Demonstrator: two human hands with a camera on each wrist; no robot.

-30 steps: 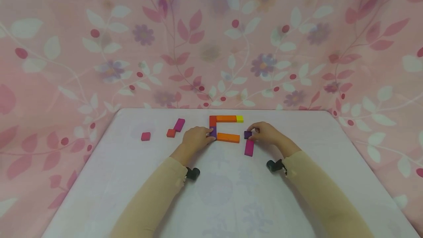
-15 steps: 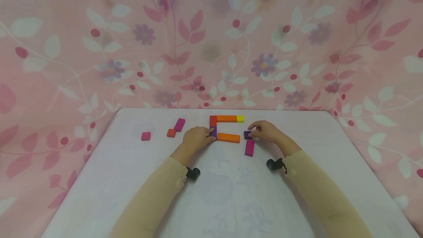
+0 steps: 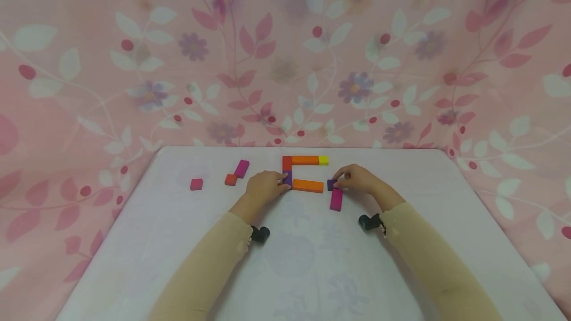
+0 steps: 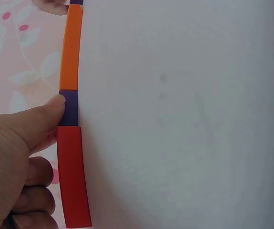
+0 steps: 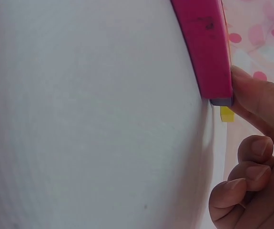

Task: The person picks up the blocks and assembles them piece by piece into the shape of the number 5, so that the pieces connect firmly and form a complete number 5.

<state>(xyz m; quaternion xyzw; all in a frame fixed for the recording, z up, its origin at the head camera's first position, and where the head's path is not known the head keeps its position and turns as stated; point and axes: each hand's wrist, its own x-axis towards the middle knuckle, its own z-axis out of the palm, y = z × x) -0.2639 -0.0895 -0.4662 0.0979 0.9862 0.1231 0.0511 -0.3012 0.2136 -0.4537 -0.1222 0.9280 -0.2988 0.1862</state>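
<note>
Pale table (image 3: 303, 266); right hand (image 3: 358, 179) seemingly pinches dark cube (image 3: 330, 185).

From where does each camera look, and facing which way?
On head, facing forward and down at white table: left hand, right hand, beige fabric sleeves.
On left wrist, facing purple rectangular block: left hand, part of right hand.
On right wrist, facing magenta rectangular block: right hand.
Head and right wrist share one square yellow block.
</note>
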